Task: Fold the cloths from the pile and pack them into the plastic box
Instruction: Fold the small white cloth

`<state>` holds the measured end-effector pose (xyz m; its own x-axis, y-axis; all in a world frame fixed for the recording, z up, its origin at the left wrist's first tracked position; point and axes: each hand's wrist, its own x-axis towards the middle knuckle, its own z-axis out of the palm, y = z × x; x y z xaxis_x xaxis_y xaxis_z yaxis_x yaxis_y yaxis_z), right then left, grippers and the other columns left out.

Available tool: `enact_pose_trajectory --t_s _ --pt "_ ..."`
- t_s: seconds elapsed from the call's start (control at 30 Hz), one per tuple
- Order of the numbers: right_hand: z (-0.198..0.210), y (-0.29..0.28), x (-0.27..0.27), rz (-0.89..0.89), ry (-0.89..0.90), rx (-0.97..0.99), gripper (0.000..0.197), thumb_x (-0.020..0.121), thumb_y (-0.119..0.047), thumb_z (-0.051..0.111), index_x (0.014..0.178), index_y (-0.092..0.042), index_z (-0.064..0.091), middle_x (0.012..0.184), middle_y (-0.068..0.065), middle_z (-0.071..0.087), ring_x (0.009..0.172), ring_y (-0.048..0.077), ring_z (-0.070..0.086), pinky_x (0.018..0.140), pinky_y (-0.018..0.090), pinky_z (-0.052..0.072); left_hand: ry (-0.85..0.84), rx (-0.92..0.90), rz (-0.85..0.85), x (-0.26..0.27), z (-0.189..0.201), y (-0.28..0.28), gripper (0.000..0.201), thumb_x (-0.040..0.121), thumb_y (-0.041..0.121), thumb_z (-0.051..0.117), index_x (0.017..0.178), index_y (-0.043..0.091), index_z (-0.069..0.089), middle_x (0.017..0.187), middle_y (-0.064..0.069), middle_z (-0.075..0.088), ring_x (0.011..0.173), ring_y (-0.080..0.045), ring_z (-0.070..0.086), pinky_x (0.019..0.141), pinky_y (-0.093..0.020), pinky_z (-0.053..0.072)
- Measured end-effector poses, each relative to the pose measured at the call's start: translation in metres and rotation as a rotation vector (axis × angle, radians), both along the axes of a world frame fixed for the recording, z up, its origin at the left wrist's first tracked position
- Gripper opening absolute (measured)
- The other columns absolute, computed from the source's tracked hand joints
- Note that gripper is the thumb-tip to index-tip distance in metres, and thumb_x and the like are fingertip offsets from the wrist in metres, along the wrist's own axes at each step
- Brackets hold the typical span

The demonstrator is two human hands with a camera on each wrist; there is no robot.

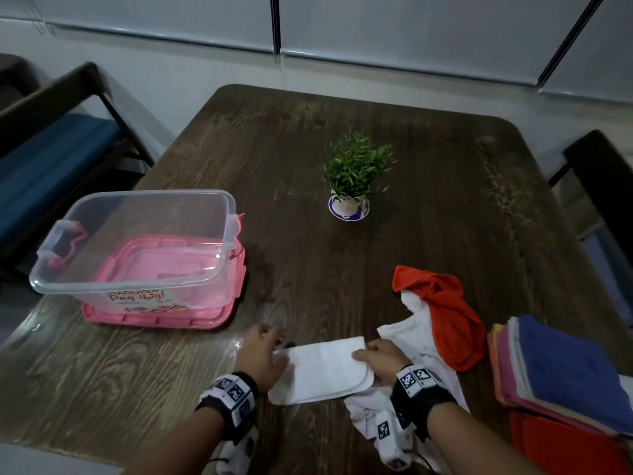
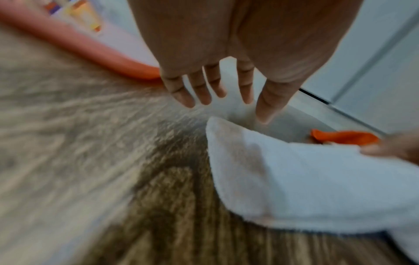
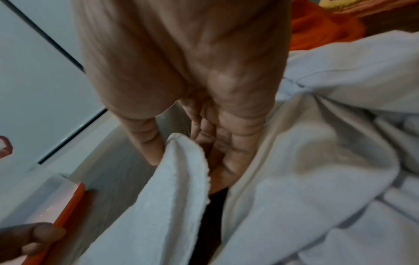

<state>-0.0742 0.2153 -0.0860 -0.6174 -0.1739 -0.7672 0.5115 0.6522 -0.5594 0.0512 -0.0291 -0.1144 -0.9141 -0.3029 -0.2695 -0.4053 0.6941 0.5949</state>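
A folded white cloth [image 1: 325,368] lies on the table's near edge between my hands. My right hand [image 1: 363,354] pinches its right end, thumb [image 3: 147,143] on one side and fingers [image 3: 226,161] on the other of the cloth's edge [image 3: 179,179]. My left hand [image 1: 274,344] is at the cloth's left end; its fingers [image 2: 204,89] are straight and spread over the table, just beyond the cloth's corner [image 2: 226,136], holding nothing. The clear plastic box [image 1: 144,192] stands open and empty at the left. An orange cloth [image 1: 445,313] and a loose white cloth [image 1: 411,334] lie to the right.
The box stands on its pink lid [image 1: 157,320]. A small potted plant [image 1: 352,180] stands mid-table [image 1: 445,217]. A stack of flat coloured cloths [image 1: 565,368] fills the near right corner. Chairs stand at the left [image 1: 51,159] and right [image 1: 603,186] sides.
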Motion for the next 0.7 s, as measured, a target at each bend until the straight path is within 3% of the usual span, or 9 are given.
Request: enact_pose_trajectory --t_s 0.1,0.2,0.27,0.33,0.43,0.5,0.57,0.63,0.7 --pt "0.002 -0.002 0.000 0.057 0.047 0.005 0.019 0.088 -0.015 0.068 0.104 -0.011 0.058 0.106 0.012 0.064 0.096 0.026 0.063 0.076 0.043 0.061 -0.079 -0.044 -0.300 0.001 0.006 0.019 0.041 0.083 0.034 0.059 0.123 0.029 0.060 0.122 0.000 0.048 0.109 -0.022 0.055 0.093 -0.030 0.046" --pt "0.010 -0.010 0.004 0.186 0.082 -0.023 0.019 0.085 -0.018 0.066 0.102 -0.016 0.058 0.104 0.009 0.064 0.097 0.026 0.064 0.080 0.046 0.061 -0.203 -0.144 -0.445 0.000 0.002 0.027 0.040 0.091 0.034 0.050 0.132 0.035 0.052 0.131 -0.003 0.046 0.117 -0.025 0.052 0.101 -0.031 0.044" --pt "0.016 -0.016 0.008 0.295 0.142 -0.042 0.019 0.080 -0.022 0.069 0.097 -0.019 0.059 0.100 0.004 0.066 0.096 0.022 0.065 0.087 0.044 0.058 -0.214 -0.123 -0.418 -0.001 0.003 0.028 0.038 0.093 0.034 0.049 0.131 0.036 0.054 0.132 -0.002 0.047 0.120 -0.023 0.050 0.103 -0.030 0.041" --pt "0.021 -0.025 0.015 0.364 0.144 -0.108 0.018 0.083 -0.020 0.071 0.097 -0.020 0.060 0.097 -0.001 0.066 0.089 0.016 0.065 0.081 0.036 0.055 -0.228 -0.044 -0.370 -0.004 0.008 0.026 0.033 0.095 0.035 0.049 0.127 0.032 0.060 0.129 -0.001 0.052 0.118 -0.021 0.053 0.102 -0.026 0.040" --pt "0.020 -0.041 0.027 0.416 -0.021 -0.208 0.025 0.081 -0.015 0.070 0.104 -0.023 0.063 0.100 0.003 0.065 0.081 0.019 0.066 0.069 0.034 0.057 -0.268 0.267 -0.055 -0.006 0.017 0.018 0.046 0.093 0.053 0.036 0.109 0.022 0.066 0.119 -0.007 0.066 0.106 -0.023 0.062 0.097 -0.036 0.047" --pt "0.014 -0.050 0.031 0.497 -0.030 -0.199 0.028 0.074 -0.024 0.070 0.099 -0.036 0.067 0.111 0.002 0.064 0.092 0.024 0.070 0.080 0.039 0.060 -0.285 0.500 0.154 -0.007 0.017 0.010 0.060 0.092 0.066 0.033 0.105 0.018 0.066 0.108 -0.014 0.069 0.092 -0.025 0.066 0.081 -0.040 0.055" --pt "0.007 -0.056 0.034 0.577 -0.016 -0.207 0.028 0.071 -0.027 0.070 0.095 -0.041 0.070 0.117 -0.001 0.065 0.103 0.025 0.069 0.088 0.043 0.058 -0.307 0.614 0.210 -0.004 0.017 0.006 0.060 0.085 0.069 0.048 0.107 0.016 0.065 0.098 -0.010 0.070 0.083 -0.023 0.067 0.068 -0.035 0.056" --pt "0.004 -0.059 0.035 0.554 0.025 -0.216 0.024 0.072 -0.020 0.071 0.089 -0.037 0.072 0.114 -0.001 0.069 0.106 0.025 0.068 0.091 0.044 0.056 -0.305 0.562 0.152 0.000 0.016 0.005 0.047 0.073 0.052 0.068 0.106 0.019 0.062 0.093 -0.006 0.070 0.080 -0.023 0.069 0.071 -0.040 0.059" --pt "0.000 -0.058 0.032 0.473 0.075 -0.216 0.022 0.077 -0.009 0.070 0.083 -0.030 0.073 0.109 0.001 0.072 0.103 0.025 0.069 0.091 0.045 0.056 -0.300 0.411 0.115 0.005 0.010 0.005 0.037 0.072 0.029 0.072 0.107 0.026 0.059 0.094 0.000 0.069 0.085 -0.019 0.069 0.075 -0.039 0.060"
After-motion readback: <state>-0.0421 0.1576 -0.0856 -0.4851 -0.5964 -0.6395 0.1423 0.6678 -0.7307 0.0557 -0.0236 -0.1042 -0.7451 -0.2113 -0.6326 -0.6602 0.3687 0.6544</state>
